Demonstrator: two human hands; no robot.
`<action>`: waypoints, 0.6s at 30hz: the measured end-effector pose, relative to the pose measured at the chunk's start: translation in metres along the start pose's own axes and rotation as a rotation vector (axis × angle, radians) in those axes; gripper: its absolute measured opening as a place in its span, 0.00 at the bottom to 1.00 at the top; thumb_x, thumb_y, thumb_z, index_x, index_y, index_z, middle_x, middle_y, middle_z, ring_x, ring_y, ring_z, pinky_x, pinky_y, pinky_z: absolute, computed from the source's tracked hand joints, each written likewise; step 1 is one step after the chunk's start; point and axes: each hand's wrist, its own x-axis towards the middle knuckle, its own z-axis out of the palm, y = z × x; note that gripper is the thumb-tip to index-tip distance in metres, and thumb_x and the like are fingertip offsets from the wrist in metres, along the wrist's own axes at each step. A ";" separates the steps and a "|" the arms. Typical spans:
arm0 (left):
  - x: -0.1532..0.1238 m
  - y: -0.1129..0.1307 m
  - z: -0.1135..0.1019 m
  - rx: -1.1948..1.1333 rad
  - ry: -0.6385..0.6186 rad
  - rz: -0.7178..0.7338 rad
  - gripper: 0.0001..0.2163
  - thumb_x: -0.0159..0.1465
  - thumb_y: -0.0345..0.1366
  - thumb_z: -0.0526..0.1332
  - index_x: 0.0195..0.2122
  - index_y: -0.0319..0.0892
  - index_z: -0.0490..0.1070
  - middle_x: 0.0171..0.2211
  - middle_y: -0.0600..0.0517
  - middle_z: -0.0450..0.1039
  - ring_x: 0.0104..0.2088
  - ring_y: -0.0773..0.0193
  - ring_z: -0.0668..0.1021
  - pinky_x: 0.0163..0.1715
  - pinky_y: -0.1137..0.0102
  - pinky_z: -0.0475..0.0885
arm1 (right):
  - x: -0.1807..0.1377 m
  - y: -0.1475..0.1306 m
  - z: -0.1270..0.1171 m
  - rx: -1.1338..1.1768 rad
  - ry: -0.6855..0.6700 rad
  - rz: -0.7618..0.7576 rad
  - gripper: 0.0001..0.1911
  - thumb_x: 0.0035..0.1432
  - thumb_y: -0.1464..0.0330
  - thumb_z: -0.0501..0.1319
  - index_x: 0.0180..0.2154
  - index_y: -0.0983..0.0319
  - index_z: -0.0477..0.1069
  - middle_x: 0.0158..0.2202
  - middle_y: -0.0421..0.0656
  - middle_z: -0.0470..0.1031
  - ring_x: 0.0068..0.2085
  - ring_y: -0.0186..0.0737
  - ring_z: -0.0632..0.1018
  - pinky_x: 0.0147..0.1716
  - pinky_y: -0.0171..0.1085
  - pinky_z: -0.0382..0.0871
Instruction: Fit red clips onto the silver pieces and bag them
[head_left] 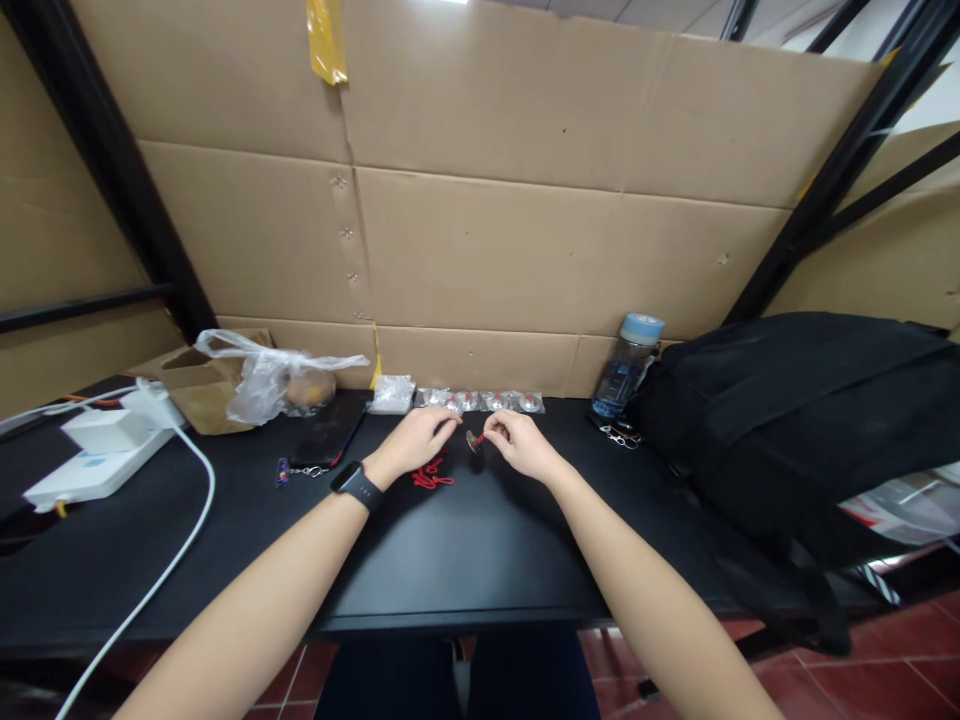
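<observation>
Near the desk's (465,560) back edge, the right hand (521,445) is pinching a small round metal piece (472,440) with a red cord end, while the left hand (416,440) is closing its fingers over the red cords (431,475). Behind them, bagged pieces (487,401) are lying in a row, apparently finished; several loose cords are waiting.

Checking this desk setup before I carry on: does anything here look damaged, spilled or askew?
Little stands out. The yellow tape atop the cardboard wall hangs loose and curled. The water bottle leans against the black backpack. Nothing looks spilled; both hands work a small red-corded piece.
</observation>
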 end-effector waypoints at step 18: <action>-0.009 -0.035 0.004 0.021 -0.211 0.035 0.07 0.64 0.37 0.61 0.32 0.44 0.77 0.33 0.48 0.77 0.37 0.60 0.78 0.42 0.68 0.71 | -0.002 0.034 -0.044 -0.160 -0.011 0.114 0.04 0.54 0.71 0.66 0.34 0.62 0.78 0.35 0.45 0.80 0.37 0.42 0.79 0.40 0.38 0.70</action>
